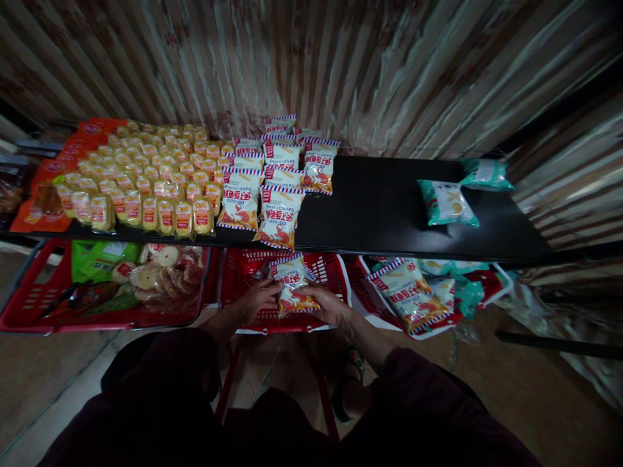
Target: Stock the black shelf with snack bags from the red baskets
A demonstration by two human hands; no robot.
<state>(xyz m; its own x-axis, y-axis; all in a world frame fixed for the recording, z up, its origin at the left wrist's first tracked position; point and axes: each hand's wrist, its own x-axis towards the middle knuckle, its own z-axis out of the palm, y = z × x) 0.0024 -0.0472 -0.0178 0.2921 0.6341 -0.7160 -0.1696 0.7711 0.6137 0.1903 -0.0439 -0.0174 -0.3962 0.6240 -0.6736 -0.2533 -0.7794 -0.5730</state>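
Observation:
A white, red and orange snack bag (291, 283) with a blue-and-red striped edge is held upright over the middle red basket (233, 272). My right hand (328, 305) grips its lower right side. At its left side, my left hand (260, 299) has its fingers closed against the bag's edge. Just beyond, on the black shelf (360, 207), several matching snack bags (280, 217) stand in rows, the front one at the shelf's edge.
Left on the shelf are rows of small yellow wrapped cakes (165, 211) and orange packets (48, 185). Teal bags (448, 203) lie at the right. The left red basket (22, 298) holds packaged snacks; the right basket (374, 301) holds striped and teal bags. A curtain (311, 65) hangs behind.

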